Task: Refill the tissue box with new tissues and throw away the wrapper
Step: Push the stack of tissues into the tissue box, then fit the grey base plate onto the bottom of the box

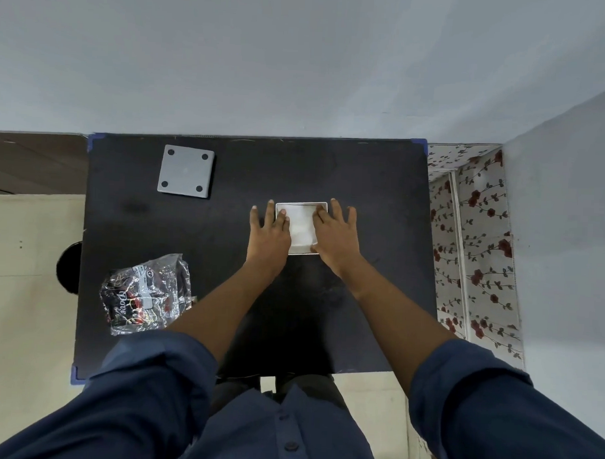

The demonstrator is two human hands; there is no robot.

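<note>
A white tissue box (302, 204) sits open near the middle of the black table (225, 226), with white tissues (300, 226) filling it. My left hand (268, 231) rests flat on the box's left side, fingers spread, some fingertips on the tissues. On the right side my right hand (335, 235) lies flat too, fingers pressing down on the tissues. The grey lid (186, 170), with a round pad at each corner, lies upside down at the back left. A crumpled clear and black wrapper (146, 294) lies at the front left of the table.
A grey wall stands right behind the table. A floral-patterned cloth cabinet (475, 242) stands against the table's right edge. A round black object (68, 267) shows beside the table's left edge, above a pale floor.
</note>
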